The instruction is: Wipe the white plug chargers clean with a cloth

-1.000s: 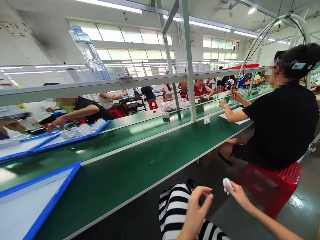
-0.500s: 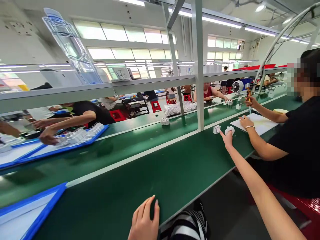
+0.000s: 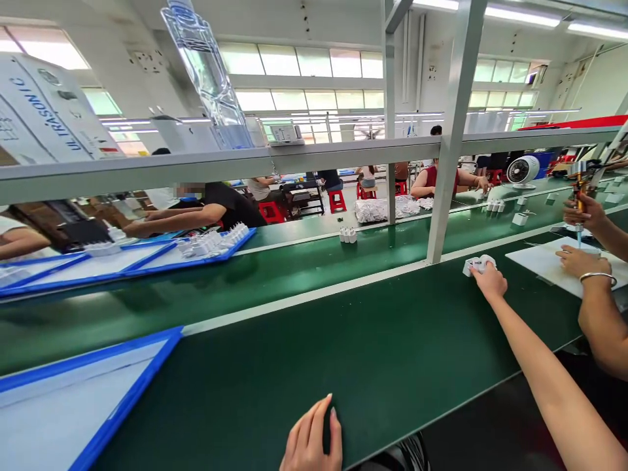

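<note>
At the right, my right hand (image 3: 492, 284) is stretched far out over the green bench. Its fingers are closed around small white plastic housings (image 3: 470, 267), which sit close together on the bench; the fingertips are partly hidden. My left hand (image 3: 314, 437) rests near the bench's front edge. It holds nothing, its fingers extended and the thumb apart. To the left of it lies a white tray with a blue rim (image 3: 147, 386); only part of the tray shows.
A co-worker's hands (image 3: 586, 226) hold a tool over a white board (image 3: 534, 265) at the right. A grey post (image 3: 449, 150) and shelf rail (image 3: 343, 154) cross the bench. White pronged parts (image 3: 348, 235) stand beyond the divider. Blue-edged trays (image 3: 161, 258) lie at far left.
My view has turned left, so the scene shifts right and the ultrasonic box shows. My right hand's fingers have drawn in on the white housings. My left hand keeps its pose.
</note>
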Demonstrator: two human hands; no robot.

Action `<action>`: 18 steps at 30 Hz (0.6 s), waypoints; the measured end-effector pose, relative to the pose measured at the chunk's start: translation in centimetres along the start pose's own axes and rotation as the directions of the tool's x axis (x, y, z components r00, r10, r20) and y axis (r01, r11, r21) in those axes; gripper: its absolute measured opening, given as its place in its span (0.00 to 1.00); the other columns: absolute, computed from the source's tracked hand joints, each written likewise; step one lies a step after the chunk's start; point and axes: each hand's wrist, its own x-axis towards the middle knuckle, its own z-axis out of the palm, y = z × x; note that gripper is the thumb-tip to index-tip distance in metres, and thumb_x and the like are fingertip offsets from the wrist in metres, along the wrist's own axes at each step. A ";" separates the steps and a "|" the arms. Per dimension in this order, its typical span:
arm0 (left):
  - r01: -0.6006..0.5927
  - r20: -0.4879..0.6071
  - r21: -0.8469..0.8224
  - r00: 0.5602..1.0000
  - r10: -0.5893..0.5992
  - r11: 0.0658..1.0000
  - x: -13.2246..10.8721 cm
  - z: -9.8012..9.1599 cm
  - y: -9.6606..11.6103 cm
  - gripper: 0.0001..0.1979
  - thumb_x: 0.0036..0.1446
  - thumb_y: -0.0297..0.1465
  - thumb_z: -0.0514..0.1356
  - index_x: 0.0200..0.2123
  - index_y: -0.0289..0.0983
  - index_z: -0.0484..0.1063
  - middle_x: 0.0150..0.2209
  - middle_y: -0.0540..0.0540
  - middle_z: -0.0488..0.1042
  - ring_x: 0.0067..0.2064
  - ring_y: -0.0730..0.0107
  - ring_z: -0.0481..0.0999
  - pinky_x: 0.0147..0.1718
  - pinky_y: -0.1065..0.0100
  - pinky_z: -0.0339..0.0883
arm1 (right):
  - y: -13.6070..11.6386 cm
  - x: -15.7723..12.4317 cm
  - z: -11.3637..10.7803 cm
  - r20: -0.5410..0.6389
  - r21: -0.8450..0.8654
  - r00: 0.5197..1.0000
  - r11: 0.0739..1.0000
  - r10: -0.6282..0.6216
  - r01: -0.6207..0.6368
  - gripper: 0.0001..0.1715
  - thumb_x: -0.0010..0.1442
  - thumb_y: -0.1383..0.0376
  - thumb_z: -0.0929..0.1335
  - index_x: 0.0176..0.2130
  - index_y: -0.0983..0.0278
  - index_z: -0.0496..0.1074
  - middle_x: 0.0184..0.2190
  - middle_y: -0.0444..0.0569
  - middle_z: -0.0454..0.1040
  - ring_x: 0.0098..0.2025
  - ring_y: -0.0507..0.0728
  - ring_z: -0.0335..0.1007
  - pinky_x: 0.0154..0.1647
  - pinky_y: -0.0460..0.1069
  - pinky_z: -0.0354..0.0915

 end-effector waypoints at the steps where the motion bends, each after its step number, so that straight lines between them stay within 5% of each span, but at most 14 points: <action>1: 0.014 0.005 0.011 1.000 -0.014 1.000 0.0 0.1 0.1 0.11 0.61 0.30 0.58 0.45 0.42 0.77 0.39 0.49 0.82 0.39 0.65 0.79 0.33 0.69 0.68 | 0.1 -0.3 -0.1 0.016 0.005 1.000 1.000 -0.007 0.007 0.33 0.62 0.47 0.63 0.58 0.64 0.64 0.47 0.62 0.75 0.50 0.68 0.72 0.47 0.56 0.63; 9: 0.216 0.228 -0.140 0.957 -0.181 0.966 0.5 -0.1 1.2 0.13 0.64 0.33 0.53 0.48 0.43 0.75 0.46 0.47 0.80 0.47 0.61 0.78 0.38 0.65 0.72 | -1.0 -7.0 -1.6 0.144 0.138 0.943 0.950 -0.300 0.281 0.27 0.60 0.47 0.63 0.51 0.60 0.69 0.41 0.56 0.79 0.42 0.65 0.75 0.35 0.51 0.62; 14: 0.443 0.440 -0.375 0.858 -0.264 0.814 1.3 -0.3 0.7 0.16 0.63 0.37 0.54 0.52 0.42 0.71 0.52 0.44 0.76 0.54 0.58 0.75 0.49 0.57 0.72 | -3.2 -14.7 -2.5 0.133 0.295 0.807 0.801 -0.575 0.522 0.24 0.56 0.47 0.66 0.45 0.60 0.71 0.36 0.52 0.78 0.37 0.62 0.74 0.33 0.49 0.62; 18: 0.495 0.540 -0.544 0.825 -0.168 0.678 1.6 -0.9 -0.2 0.20 0.61 0.38 0.57 0.55 0.41 0.68 0.55 0.44 0.73 0.57 0.60 0.72 0.56 0.55 0.66 | -5.2 -21.9 -2.8 0.133 0.469 0.682 0.652 -0.719 0.596 0.24 0.55 0.46 0.66 0.40 0.61 0.71 0.32 0.50 0.76 0.34 0.60 0.71 0.33 0.50 0.62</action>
